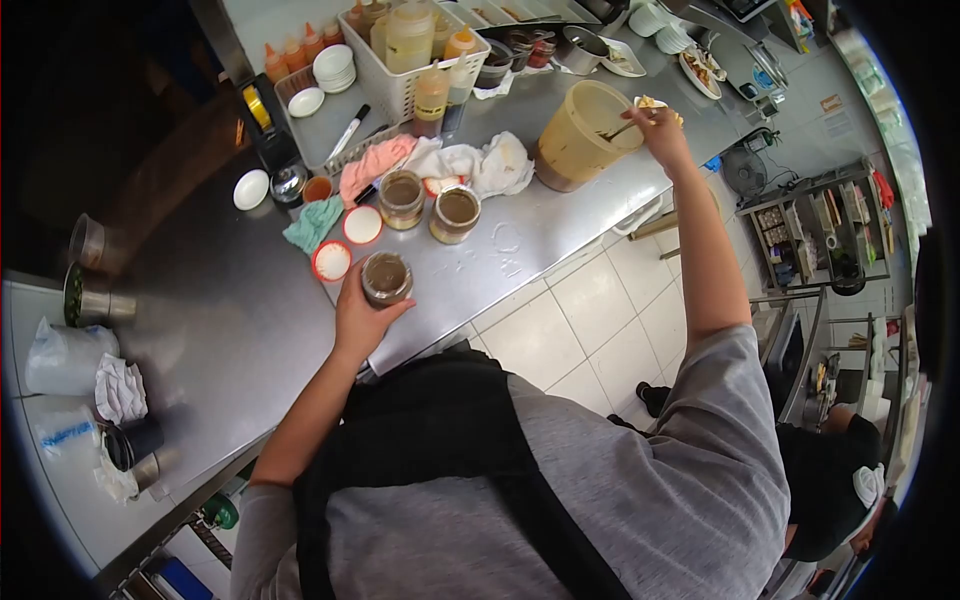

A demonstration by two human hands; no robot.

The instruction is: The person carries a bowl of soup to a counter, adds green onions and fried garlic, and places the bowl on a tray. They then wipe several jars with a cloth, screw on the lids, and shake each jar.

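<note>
- Tub (568, 152), 1 o'clock: your right hand (658, 138) grips a utensil (621, 130) dipping inside; draining it against the rim limits drips.
- Held jar (387, 290), 11 o'clock: your left hand (358, 318), well apart from your right, clasps it; fingers belong below its mouth.
- Red-rimmed lids (362, 225), 11 o'clock: beside the jar.

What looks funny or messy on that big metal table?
Wet-looking marks dot the shiny silver steel table beside an open, clear jar of brown paste, maybe drips. Also, a red-rimmed white lid is half hidden by the crumpled white cloth and jars. I can't see anything broken.
</note>
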